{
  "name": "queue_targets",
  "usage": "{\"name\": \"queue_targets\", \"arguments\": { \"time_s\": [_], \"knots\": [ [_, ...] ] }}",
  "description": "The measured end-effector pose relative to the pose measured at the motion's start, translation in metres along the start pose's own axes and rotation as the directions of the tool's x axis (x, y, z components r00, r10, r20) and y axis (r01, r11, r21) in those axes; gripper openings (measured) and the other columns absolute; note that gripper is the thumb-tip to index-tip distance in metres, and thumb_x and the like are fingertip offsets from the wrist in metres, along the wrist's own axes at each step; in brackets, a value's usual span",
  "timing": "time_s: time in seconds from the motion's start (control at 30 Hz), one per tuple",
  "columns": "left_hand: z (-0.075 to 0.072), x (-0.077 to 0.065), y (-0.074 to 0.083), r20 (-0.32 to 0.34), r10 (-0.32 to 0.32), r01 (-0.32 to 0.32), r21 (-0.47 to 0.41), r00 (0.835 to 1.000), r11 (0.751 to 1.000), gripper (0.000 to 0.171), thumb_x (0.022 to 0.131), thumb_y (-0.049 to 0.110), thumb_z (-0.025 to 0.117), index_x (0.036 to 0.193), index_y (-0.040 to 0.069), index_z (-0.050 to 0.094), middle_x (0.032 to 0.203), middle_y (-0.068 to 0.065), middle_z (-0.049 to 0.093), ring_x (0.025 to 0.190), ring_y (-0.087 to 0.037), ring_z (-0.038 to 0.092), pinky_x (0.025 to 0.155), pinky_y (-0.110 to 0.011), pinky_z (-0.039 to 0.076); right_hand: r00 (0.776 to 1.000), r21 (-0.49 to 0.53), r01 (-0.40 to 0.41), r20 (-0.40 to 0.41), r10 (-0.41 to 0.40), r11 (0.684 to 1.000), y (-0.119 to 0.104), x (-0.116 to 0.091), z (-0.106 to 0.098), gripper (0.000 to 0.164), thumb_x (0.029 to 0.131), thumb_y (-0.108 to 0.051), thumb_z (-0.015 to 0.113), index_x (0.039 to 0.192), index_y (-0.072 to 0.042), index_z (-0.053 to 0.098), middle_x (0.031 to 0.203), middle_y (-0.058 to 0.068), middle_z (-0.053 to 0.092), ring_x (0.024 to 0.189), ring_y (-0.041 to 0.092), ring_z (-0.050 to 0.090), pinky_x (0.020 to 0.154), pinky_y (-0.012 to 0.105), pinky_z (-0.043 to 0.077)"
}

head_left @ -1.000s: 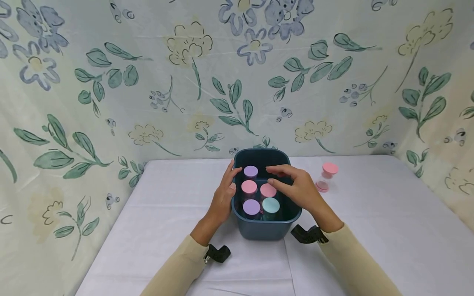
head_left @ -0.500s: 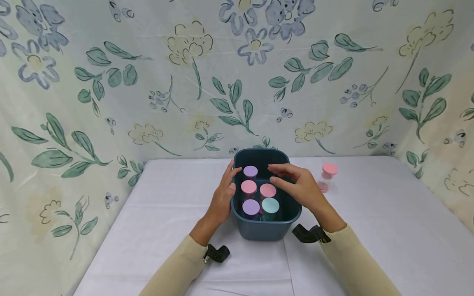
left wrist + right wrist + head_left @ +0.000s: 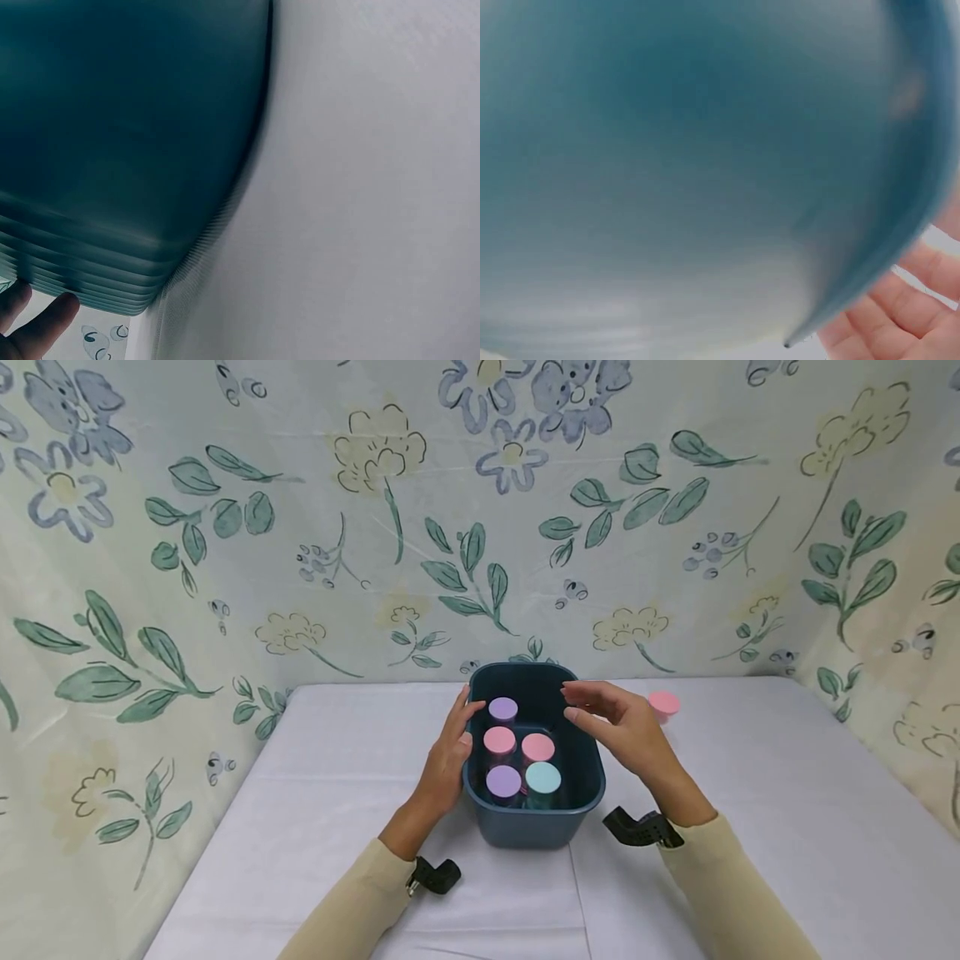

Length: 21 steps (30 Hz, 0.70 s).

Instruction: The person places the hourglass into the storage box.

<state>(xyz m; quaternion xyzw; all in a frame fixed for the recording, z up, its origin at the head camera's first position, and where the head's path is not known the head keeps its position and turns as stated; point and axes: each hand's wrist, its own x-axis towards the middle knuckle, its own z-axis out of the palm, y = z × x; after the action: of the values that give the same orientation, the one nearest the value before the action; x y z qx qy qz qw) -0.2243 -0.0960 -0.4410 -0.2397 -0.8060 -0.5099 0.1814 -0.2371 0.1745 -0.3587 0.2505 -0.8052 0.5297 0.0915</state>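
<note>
A dark blue plastic bin [image 3: 534,828] stands on the white-clothed table, with several sand timers inside showing their round ends. Two are purple, such as the front purple sand timer [image 3: 503,783], two are pink, such as the right pink sand timer [image 3: 537,748], and one is a light teal sand timer [image 3: 543,778]. My left hand [image 3: 448,756] lies along the bin's left side, extended fingers at the rim and outer wall. My right hand [image 3: 626,727] hovers over the right rim, fingers relaxed and slightly bent, holding nothing. In the right wrist view the bin wall fills most of the picture.
Behind my right hand stands another pink-capped sand timer [image 3: 663,703], its lower part hidden by the hand. A floral cloth [image 3: 442,485] hangs at the table's back edge. A black wrist mount [image 3: 641,828] sticks out below my right wrist.
My right hand has drawn back to the right, from over the bin's inside to its right rim, and now covers part of the outside sand timer. My left hand keeps its place at the bin.
</note>
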Motion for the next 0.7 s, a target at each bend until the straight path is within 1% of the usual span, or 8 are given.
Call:
{"name": "queue_targets", "arguments": {
  "time_s": [0.1,0.23,0.37,0.47,0.63,0.7],
  "knots": [
    [0.000,0.000,0.001,-0.002,0.000,0.000,-0.013,1.000,1.000,0.052,0.097,0.017,0.031,0.149,0.016,0.034,0.162,-0.005,0.009,0.147,-0.025,0.012,0.109,-0.063,0.020,0.999,-0.030,-0.012,-0.032,0.011,0.999,0.001,0.000,-0.006,0.039,0.091,-0.016,0.066,0.128,-0.007,0.060,0.122,0.012,0.064,0.110,0.023,0.061,0.087,0.015,0.048],
    [0.000,0.000,0.001,-0.001,0.003,-0.003,-0.019,1.000,1.000,0.052,0.098,0.018,0.031,0.149,0.016,0.034,0.162,-0.005,0.009,0.147,-0.025,0.012,0.109,-0.063,0.020,0.997,-0.063,-0.017,-0.079,0.012,0.998,0.001,0.000,-0.015,0.038,0.092,-0.016,0.065,0.128,-0.007,0.060,0.123,0.011,0.064,0.110,0.025,0.061,0.086,0.014,0.047],
    [0.000,0.000,0.000,-0.002,0.010,-0.010,-0.007,1.000,1.000,0.051,0.098,0.019,0.030,0.149,0.019,0.034,0.162,-0.002,0.009,0.147,-0.022,0.012,0.109,-0.062,0.021,0.992,-0.075,-0.013,-0.127,0.003,0.997,0.001,-0.001,-0.022,0.038,0.092,-0.022,0.066,0.128,-0.012,0.061,0.124,0.006,0.064,0.110,0.020,0.062,0.086,0.014,0.048],
    [0.000,0.000,0.000,-0.007,0.012,-0.012,0.006,1.000,1.000,0.051,0.098,0.021,0.029,0.149,0.021,0.033,0.162,0.000,0.009,0.147,-0.020,0.012,0.109,-0.063,0.021,0.989,-0.064,-0.014,-0.150,0.004,0.998,0.002,-0.001,-0.026,0.038,0.091,-0.024,0.066,0.127,-0.012,0.062,0.123,0.006,0.065,0.109,0.015,0.062,0.086,0.015,0.048],
    [0.000,-0.001,-0.001,-0.003,-0.014,0.014,0.012,1.000,1.000,0.051,0.099,0.024,0.029,0.149,0.023,0.033,0.162,0.002,0.008,0.147,-0.019,0.012,0.108,-0.064,0.022,0.982,-0.060,-0.040,-0.189,0.028,0.997,0.004,-0.001,-0.034,0.038,0.091,-0.027,0.066,0.126,-0.013,0.062,0.123,0.004,0.065,0.105,0.008,0.062,0.085,0.014,0.048],
    [0.001,-0.001,0.000,-0.002,-0.018,0.018,0.012,1.000,1.000,0.051,0.099,0.024,0.029,0.149,0.024,0.032,0.162,0.002,0.008,0.147,-0.019,0.012,0.108,-0.063,0.022,0.978,-0.061,-0.053,-0.204,0.040,0.997,0.005,-0.001,-0.038,0.038,0.091,-0.029,0.066,0.127,-0.014,0.062,0.123,0.003,0.064,0.105,0.007,0.062,0.086,0.014,0.048]
  ]
}}
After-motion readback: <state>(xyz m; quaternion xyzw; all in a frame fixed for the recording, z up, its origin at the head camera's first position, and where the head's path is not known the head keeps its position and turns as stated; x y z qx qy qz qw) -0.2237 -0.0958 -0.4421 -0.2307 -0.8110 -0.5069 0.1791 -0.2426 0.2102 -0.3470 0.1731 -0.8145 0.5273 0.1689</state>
